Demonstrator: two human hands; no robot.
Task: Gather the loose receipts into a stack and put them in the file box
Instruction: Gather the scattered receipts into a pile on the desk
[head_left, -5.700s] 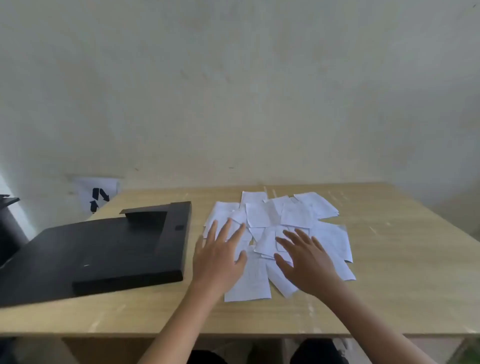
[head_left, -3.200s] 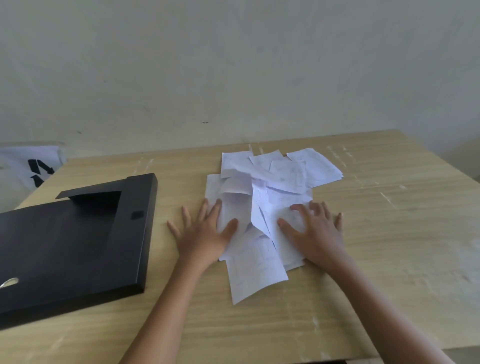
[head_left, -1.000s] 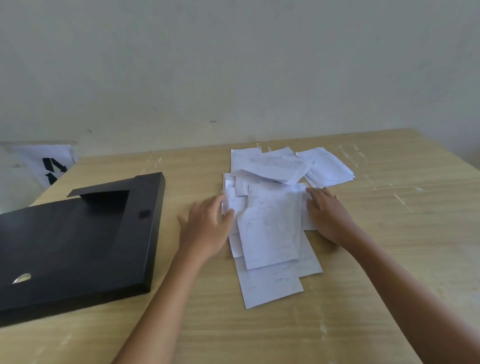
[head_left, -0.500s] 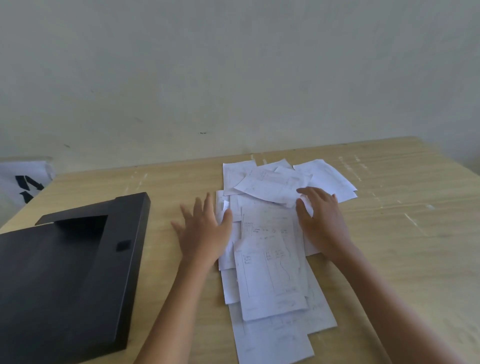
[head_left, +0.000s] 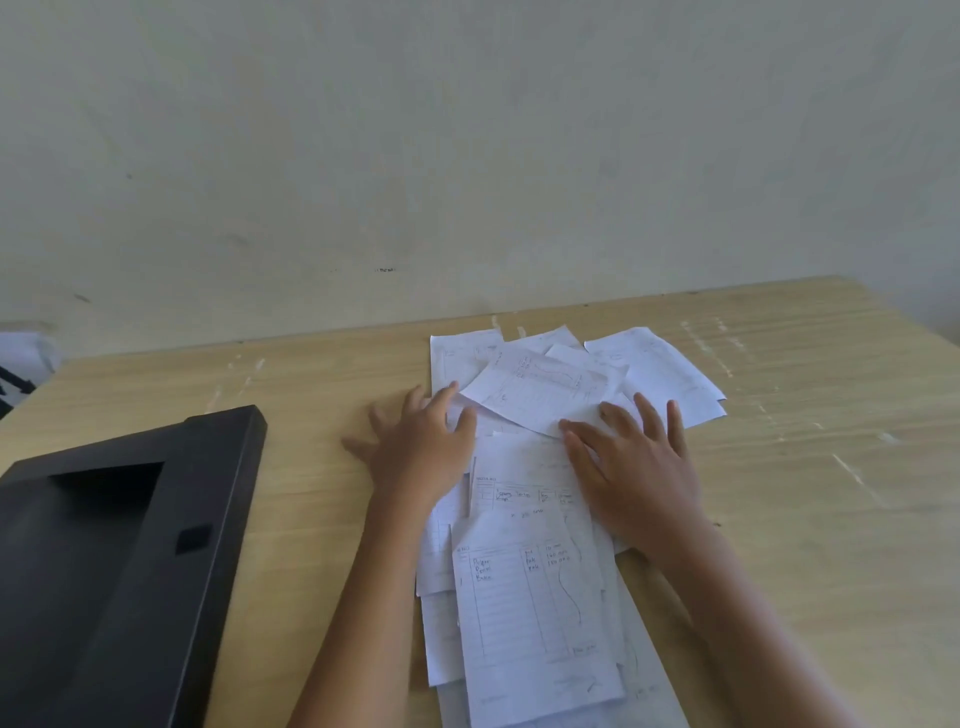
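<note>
White receipts — handwriting illegible — under both hands.

looks like a plain office: wooden counter, bare wall, handwritten receipts, black file box.

Scuffed wooden table; plain wall behind; white sheet far left.

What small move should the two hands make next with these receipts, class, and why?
Probably draw the far receipts toward the near pile. Both the left hand and right hand lie flat and open at the fan's near edge, yet sheets still spread at angles by the wall, so nothing is a stack ready for the black file box.
</note>
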